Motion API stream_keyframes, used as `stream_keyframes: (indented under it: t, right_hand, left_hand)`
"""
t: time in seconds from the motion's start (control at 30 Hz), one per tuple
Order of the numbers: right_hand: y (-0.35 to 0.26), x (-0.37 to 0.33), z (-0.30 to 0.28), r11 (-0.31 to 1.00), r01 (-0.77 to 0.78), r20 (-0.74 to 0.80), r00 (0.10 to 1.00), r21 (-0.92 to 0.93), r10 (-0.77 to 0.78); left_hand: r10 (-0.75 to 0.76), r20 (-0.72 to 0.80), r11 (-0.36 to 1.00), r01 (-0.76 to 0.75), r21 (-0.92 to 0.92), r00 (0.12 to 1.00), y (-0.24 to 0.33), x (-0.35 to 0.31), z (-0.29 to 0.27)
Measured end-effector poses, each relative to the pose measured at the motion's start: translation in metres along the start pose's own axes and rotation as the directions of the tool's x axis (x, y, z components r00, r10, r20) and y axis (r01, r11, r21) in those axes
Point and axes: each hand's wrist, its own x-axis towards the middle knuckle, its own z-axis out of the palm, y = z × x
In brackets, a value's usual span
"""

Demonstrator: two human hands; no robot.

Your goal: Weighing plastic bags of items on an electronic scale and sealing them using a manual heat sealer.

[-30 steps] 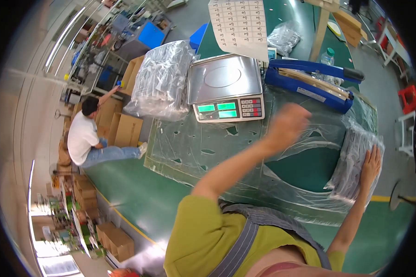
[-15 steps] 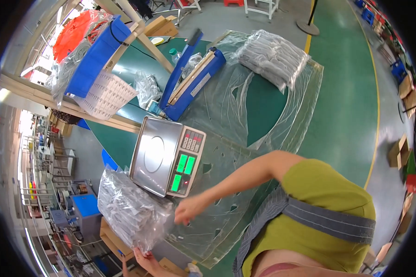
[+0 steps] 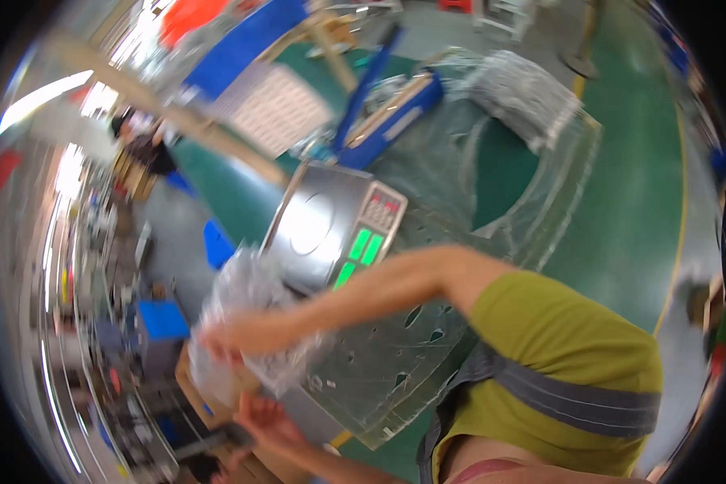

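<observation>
A clear plastic bag (image 3: 246,290), crinkled and blurred, hangs at the table's left edge beside the scale. My right hand (image 3: 242,335) reaches across in front of it, smeared by motion; whether its fingers grip the plastic cannot be made out. Below the bag is my left hand (image 3: 268,421), its fingers apart near the bag's lower end. Next to the bag, a digital weighing scale (image 3: 315,222) with a steel pan and lit green displays sits on the table. My right forearm covers the scale's near corner.
A blue bag sealer (image 3: 395,121) stands behind the scale. Farther right lies a stack of bagged grey items (image 3: 524,93) on the plastic-covered table (image 3: 427,355). A blue bin (image 3: 246,44) and a printed sheet (image 3: 274,109) are by the wooden frame. Another person's hand (image 3: 232,464) shows at the lower edge.
My right hand has moved left from beside the scale to in front of the bag. My left hand has moved up slightly. The table and scale have shifted right and up in view.
</observation>
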Motion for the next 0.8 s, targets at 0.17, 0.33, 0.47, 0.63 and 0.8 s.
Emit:
stream_keyframes:
  t: [0.17, 0.33, 0.47, 0.63, 0.8]
  right_hand:
    - [-0.152, 0.003, -0.081, 0.954, -0.22, 0.116, 0.962, -0.202, 0.247]
    - [-0.203, -0.049, -0.145, 0.861, -0.259, 0.023, 0.954, -0.439, 0.298]
    - [-0.197, -0.091, -0.22, 0.735, -0.432, -0.117, 0.89, -0.523, 0.441]
    - [-0.127, -0.128, -0.315, 0.56, -0.644, -0.366, 0.761, -0.522, 0.535]
    - [-0.077, -0.133, -0.341, 0.33, -0.532, -0.37, 0.818, -0.78, 0.441]
  left_hand:
    - [-0.329, 0.455, 0.443, 0.561, -0.699, 0.827, -0.117, 0.009, 0.072]
    - [-0.359, 0.275, 0.519, 0.436, -0.735, 0.892, -0.132, 0.023, 0.15]
    - [-0.482, 0.102, 0.75, 0.47, -0.465, 0.87, -0.151, 0.052, 0.168]
    - [-0.431, 0.085, 0.894, 0.438, -0.096, 0.899, -0.171, 0.134, 0.153]
    - [-0.083, -0.16, 0.5, 0.18, 0.847, 0.984, -0.193, 0.17, 0.124]
